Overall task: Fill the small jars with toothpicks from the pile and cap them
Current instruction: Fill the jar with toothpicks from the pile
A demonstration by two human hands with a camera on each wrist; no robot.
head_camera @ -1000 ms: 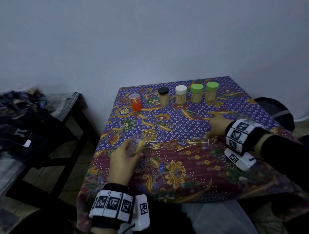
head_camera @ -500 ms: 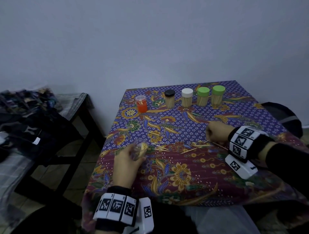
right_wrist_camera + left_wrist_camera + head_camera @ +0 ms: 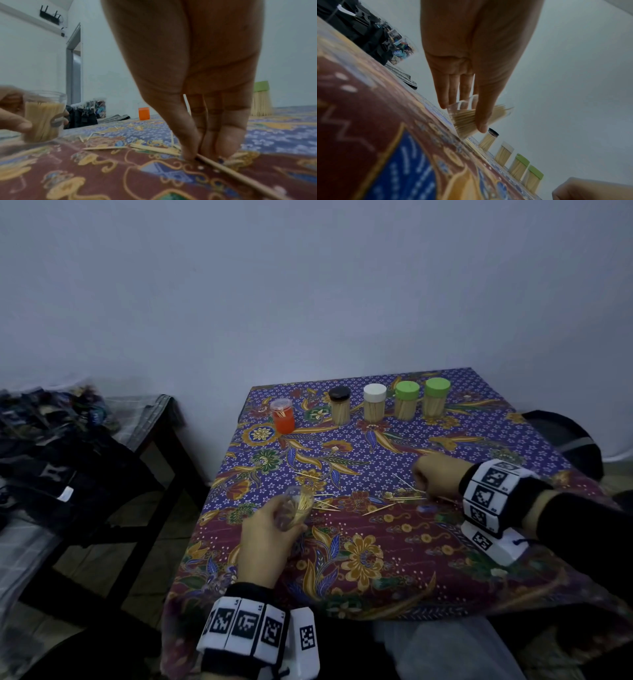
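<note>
My left hand (image 3: 267, 537) grips a clear uncapped jar (image 3: 296, 508) partly filled with toothpicks, tilted just above the floral tablecloth (image 3: 376, 559); the jar (image 3: 465, 120) shows between thumb and fingers, and again at the left of the right wrist view (image 3: 42, 116). Loose toothpicks (image 3: 397, 499) lie scattered mid-table. My right hand (image 3: 436, 474) is down on them, thumb and fingertips (image 3: 190, 152) pinching a toothpick (image 3: 228, 170) against the cloth. At the back stand capped filled jars: black (image 3: 339, 405), white (image 3: 374, 402) and two green (image 3: 407, 400), (image 3: 436, 397).
An orange jar (image 3: 282, 416) with a clear lid stands at the back left of the table. A dark bench (image 3: 102, 474) piled with clothes sits to the left across a gap. A black bag (image 3: 565, 440) lies beyond the table's right edge.
My right hand has drawn slightly nearer over the loose toothpicks and closed its fingers on them. The left hand keeps holding the tilted jar. The head view shifted.
</note>
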